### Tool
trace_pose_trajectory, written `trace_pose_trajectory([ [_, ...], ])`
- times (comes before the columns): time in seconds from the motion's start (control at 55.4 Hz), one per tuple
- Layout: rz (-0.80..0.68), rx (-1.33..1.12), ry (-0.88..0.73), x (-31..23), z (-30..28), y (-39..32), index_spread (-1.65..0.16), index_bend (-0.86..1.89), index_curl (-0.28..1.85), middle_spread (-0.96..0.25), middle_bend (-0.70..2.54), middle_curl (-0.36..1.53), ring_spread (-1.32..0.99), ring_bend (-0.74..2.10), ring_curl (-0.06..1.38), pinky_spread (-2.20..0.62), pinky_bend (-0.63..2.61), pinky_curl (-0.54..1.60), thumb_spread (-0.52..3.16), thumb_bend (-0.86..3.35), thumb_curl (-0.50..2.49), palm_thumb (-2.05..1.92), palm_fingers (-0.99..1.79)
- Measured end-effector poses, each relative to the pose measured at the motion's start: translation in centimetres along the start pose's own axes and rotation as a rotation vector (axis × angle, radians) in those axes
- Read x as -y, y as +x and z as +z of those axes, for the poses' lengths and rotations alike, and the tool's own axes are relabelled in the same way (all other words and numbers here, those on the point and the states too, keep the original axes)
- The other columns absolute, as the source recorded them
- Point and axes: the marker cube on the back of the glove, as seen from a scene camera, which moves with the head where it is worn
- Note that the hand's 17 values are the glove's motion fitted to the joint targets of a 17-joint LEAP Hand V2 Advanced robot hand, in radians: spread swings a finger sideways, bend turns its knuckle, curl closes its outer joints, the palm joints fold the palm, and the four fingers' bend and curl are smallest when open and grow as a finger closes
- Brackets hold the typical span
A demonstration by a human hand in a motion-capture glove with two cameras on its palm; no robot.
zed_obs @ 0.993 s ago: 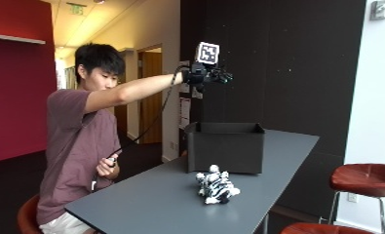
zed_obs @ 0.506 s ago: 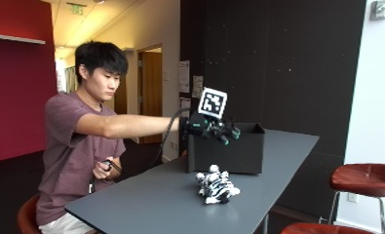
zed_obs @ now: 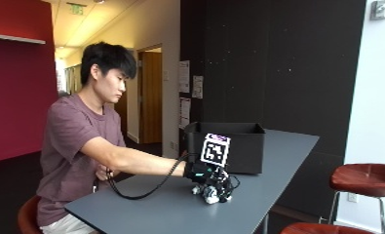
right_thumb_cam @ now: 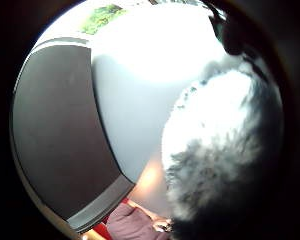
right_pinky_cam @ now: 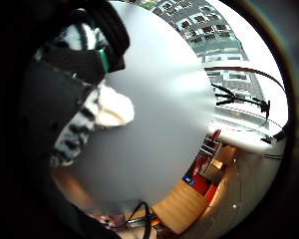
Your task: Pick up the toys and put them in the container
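Outside view shows my right arm stretched forward and down, my right hand (zed_obs: 200, 171) low over the grey worktop (zed_obs: 146, 209), just in front of the black container (zed_obs: 234, 148). My hand is on the black-and-white plush toys (zed_obs: 211, 191), which lie on the worktop near its front edge. In the palm views the toys fill my palm, and my fingers (right_pinky_cam: 109, 30) curl around them.

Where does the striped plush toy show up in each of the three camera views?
Outside view: plush toy on the table, under the right hand, before the black box.
Little finger view: beside the glove straps.
Thumb view: big fuzzy mass.
Shared landmark: the grey table.
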Motion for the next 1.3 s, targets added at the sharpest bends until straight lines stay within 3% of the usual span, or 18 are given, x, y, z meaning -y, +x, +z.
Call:
trace_pose_trajectory([
  [0.09, -0.035, -0.027, 0.066, 0.4, 0.2, -0.5, -0.25, 0.57, 0.36, -0.11, 0.35, 0.22, -0.04, 0.42, 0.34, -0.01, 0.75, 0.28, 1.22, 0.10, 0.40, 0.26, 0.55],
  [0.108, -0.044, -0.050, 0.084, 0.4, 0.3, -0.4, -0.24, 0.56, 0.36, -0.11, 0.27, 0.20, -0.02, 0.38, 0.32, 0.00, 0.78, 0.29, 1.23, 0.07, 0.39, 0.23, 0.41],
  [0.126, -0.051, -0.084, 0.104, 0.5, 0.4, -0.2, -0.25, 0.62, 0.41, -0.14, 0.44, 0.27, -0.09, 0.50, 0.39, -0.06, 0.73, 0.29, 1.19, 0.14, 0.44, 0.37, 0.68],
  [0.144, -0.055, -0.120, 0.123, 0.5, 0.4, 0.0, -0.24, 0.61, 0.39, -0.14, 0.43, 0.26, -0.10, 0.45, 0.35, -0.06, 0.70, 0.27, 1.21, 0.11, 0.43, 0.32, 0.62],
  [0.199, -0.044, -0.098, 0.157, 0.4, 0.4, -0.8, -0.25, 0.72, 0.44, -0.19, 0.55, 0.30, -0.19, 0.57, 0.38, -0.13, 0.65, 0.26, 1.12, 0.19, 0.51, 0.50, 0.88],
  [0.325, -0.100, -0.184, 0.084, -1.0, -0.2, -0.8, -0.24, 0.94, 0.59, -0.25, 0.79, 0.42, -0.31, 0.68, 0.47, -0.21, 0.67, 0.30, 0.98, 0.21, 0.60, 0.59, 1.09],
  [0.56, -0.031, 0.033, 0.066, -5.7, -10.0, -1.6, -0.20, 1.12, 0.78, -0.28, 1.00, 0.56, -0.43, 0.82, 0.57, -0.26, 0.76, 0.38, 0.80, 0.19, 0.74, 0.62, 1.01],
  [0.65, -0.125, 0.005, 0.119, -8.6, -16.9, -2.0, -0.19, 1.14, 0.83, -0.29, 1.04, 0.60, -0.45, 0.86, 0.59, -0.26, 0.81, 0.41, 0.75, 0.19, 0.78, 0.62, 0.96],
  [0.758, -0.116, 0.004, 0.223, -12.3, -25.5, -4.9, -0.18, 1.16, 0.88, -0.29, 1.08, 0.65, -0.46, 0.90, 0.62, -0.26, 0.85, 0.43, 0.71, 0.18, 0.84, 0.62, 0.91],
  [0.903, -0.341, 0.199, 0.334, -16.4, -32.5, -10.8, -0.16, 1.18, 0.95, -0.29, 1.11, 0.69, -0.47, 0.95, 0.65, -0.26, 0.90, 0.46, 0.67, 0.17, 0.90, 0.62, 0.84],
  [0.993, -0.241, 0.173, 0.398, -16.8, -34.3, -14.5, -0.16, 1.19, 0.98, -0.28, 1.11, 0.72, -0.48, 0.97, 0.67, -0.26, 0.92, 0.48, 0.65, 0.17, 0.93, 0.62, 0.79],
  [1.065, -0.328, 0.153, 0.421, -17.6, -34.7, -18.4, -0.15, 1.19, 1.00, -0.28, 1.12, 0.74, -0.48, 0.98, 0.68, -0.26, 0.94, 0.48, 0.65, 0.16, 0.96, 0.62, 0.76],
  [1.155, -0.293, -0.083, 0.454, -17.1, -33.8, -23.3, -0.15, 1.20, 1.02, -0.28, 1.13, 0.76, -0.48, 1.00, 0.69, -0.26, 0.96, 0.49, 0.64, 0.15, 0.99, 0.61, 0.74],
  [1.3, -0.389, -0.116, 0.493, -16.4, -32.5, -29.4, -0.14, 1.21, 1.06, -0.28, 1.14, 0.79, -0.48, 1.01, 0.70, -0.26, 0.98, 0.51, 0.64, 0.14, 1.03, 0.61, 0.69],
])
